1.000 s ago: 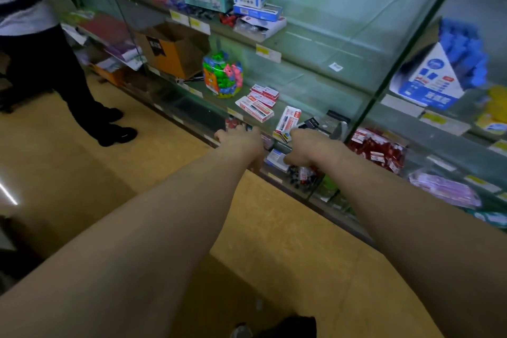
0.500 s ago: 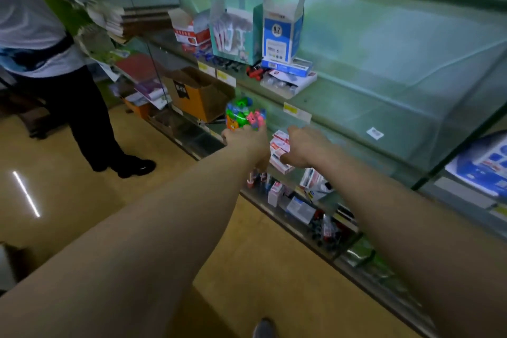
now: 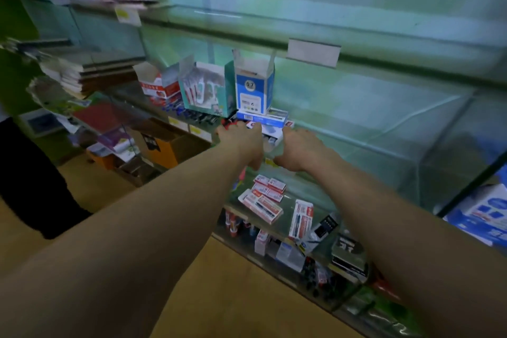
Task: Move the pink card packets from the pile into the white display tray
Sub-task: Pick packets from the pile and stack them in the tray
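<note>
Two hands reach onto the glass shelf (image 3: pixel 348 134): left hand (image 3: pixel 241 143) and right hand (image 3: pixel 300 149) flank the packet pile (image 3: pixel 271 133) below a blue box (image 3: pixel 253 90). Whether the fingers grip is unclear. The packets look light, thin and slick, so pinch their edges.

Bare left hand (image 3: pixel 241 143), bare right hand (image 3: pixel 299 149), bare forearms (image 3: pixel 137 228)

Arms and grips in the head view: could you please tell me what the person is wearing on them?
Both the left arm and right arm are bare, with no sleeve as far up as the frame shows. The left grip and right grip are ungloved. No watch, bracelet or ring shows, though motion blur could hide something small.
</note>
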Available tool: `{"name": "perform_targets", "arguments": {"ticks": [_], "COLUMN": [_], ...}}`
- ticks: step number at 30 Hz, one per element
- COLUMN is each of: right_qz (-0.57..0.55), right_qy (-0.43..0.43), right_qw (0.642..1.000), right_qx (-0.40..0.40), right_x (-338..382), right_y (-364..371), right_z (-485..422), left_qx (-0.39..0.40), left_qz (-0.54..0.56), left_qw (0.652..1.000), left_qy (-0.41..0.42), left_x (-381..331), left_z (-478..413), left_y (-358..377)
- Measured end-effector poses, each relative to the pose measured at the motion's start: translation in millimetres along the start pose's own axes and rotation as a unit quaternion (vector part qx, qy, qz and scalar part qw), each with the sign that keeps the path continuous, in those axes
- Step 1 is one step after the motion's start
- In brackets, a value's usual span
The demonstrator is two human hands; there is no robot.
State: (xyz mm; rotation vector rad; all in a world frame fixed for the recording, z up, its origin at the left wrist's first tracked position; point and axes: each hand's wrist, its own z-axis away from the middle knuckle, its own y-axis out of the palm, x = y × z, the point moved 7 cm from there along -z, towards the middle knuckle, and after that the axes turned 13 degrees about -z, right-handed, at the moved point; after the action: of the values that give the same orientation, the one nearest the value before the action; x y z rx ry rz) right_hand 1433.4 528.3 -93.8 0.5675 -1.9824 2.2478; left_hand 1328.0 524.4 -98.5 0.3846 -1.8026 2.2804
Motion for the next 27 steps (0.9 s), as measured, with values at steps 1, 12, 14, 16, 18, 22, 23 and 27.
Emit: {"name": "perform_targets", "arguments": {"ticks": [1,12,14,16,18,22,23,27], "right_qz": [0.0,0.027,0.033,0.042,0.046,0.052,0.053,0.067], "right_qy": [0.008,0.059,0.049,0.042,0.035,0.031,0.031,0.027], "right_qw": [1.0,0.992,0.99,0.987,0.984,0.977,0.976,0.971], "right_qx": [-0.01,-0.106,-0.129,-0.15,-0.17,-0.204,-0.21,-0.228], "right_x": [3,110,141,170,194,227,233,253], "right_y": [-5,-62,-76,-90,-105,-129,-134,-151], "right_z": [0,14,13,9,4,-7,-11,-31], "left_qx": [-0.005,-0.168,-0.194,-0.21,-0.229,-0.261,-0.265,-0.283], "left_qz": [-0.001,-0.003,0.0,-0.01,-0.021,-0.023,-0.023,-0.023], "left_qw": [1.0,0.983,0.979,0.976,0.972,0.965,0.963,0.959], "left_qy": [0.008,0.068,0.065,0.055,0.043,0.031,0.029,0.024], "left_x": [4,94,122,150,176,212,218,240], "left_z": [-3,5,9,13,16,11,8,-8], "left_y": [-4,-72,-88,-103,-118,-140,-145,-163]}}
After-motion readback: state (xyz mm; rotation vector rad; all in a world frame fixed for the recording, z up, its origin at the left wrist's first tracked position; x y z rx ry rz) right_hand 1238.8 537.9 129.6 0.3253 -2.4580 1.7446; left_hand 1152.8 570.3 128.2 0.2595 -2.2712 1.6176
